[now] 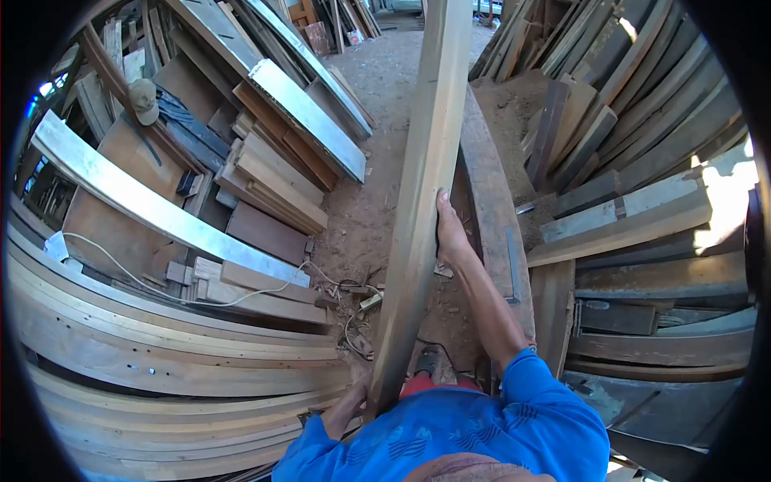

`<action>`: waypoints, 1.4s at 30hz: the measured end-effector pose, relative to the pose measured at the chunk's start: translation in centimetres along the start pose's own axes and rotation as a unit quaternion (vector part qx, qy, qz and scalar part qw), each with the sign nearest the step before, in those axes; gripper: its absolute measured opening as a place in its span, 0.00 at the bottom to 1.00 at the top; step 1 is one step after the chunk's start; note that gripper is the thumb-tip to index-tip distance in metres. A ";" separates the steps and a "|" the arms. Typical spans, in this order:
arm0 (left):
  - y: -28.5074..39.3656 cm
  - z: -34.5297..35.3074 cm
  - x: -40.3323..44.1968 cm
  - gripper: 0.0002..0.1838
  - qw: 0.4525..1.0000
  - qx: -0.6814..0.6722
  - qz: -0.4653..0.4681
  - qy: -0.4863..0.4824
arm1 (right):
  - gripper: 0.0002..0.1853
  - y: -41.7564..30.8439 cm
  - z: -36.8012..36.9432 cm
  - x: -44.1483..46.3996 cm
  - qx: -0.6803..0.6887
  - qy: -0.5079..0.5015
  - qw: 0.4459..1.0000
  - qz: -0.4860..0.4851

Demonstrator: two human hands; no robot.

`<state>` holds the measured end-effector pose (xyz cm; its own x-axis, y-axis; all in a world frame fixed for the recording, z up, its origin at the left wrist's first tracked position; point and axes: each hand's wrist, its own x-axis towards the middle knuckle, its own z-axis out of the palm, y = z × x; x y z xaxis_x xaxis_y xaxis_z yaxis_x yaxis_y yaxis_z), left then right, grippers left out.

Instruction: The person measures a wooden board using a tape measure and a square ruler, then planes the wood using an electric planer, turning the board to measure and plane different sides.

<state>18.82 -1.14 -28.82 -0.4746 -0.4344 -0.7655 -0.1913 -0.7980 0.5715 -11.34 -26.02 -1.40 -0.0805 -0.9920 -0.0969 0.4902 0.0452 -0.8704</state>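
Down the middle of the workshop, a long wooden beam [436,120] is gripped along its right edge by the right hand [452,234], thumb on top, fingers closed around the side. Near the beam's lower end, its left side is met by the left hand [356,395]; how its fingers are set cannot be told. Right of the beam, a metal square [513,269] is carried by the bench [487,165].

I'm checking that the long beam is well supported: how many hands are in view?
2: the right hand farther up the beam, the left hand by its near end, partly hidden.
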 end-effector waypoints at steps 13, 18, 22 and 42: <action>-2.8 0.4 1.7 0.39 0.993 -0.108 0.020 0.044 | 0.42 9.9 -6.3 4.3 0.079 0.124 0.981 0.130; -4.7 0.3 -0.2 0.39 0.991 -0.121 0.004 0.053 | 0.43 15.4 -9.4 3.7 0.102 0.159 0.962 0.196; -6.2 0.1 -2.1 0.39 0.991 -0.118 -0.015 0.066 | 0.43 19.2 -11.2 3.1 0.117 0.173 0.951 0.230; 9.6 -1.4 10.4 0.38 0.995 -0.041 -0.004 -0.086 | 0.32 32.0 -18.2 -1.0 -0.165 0.159 0.950 0.211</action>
<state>13.27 -13.91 -31.70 -0.6144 -0.3556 -0.7043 -0.1284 -0.8357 0.5339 -11.36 -21.48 -37.98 -0.2223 -0.7940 -0.5658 0.2418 0.5173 -0.8209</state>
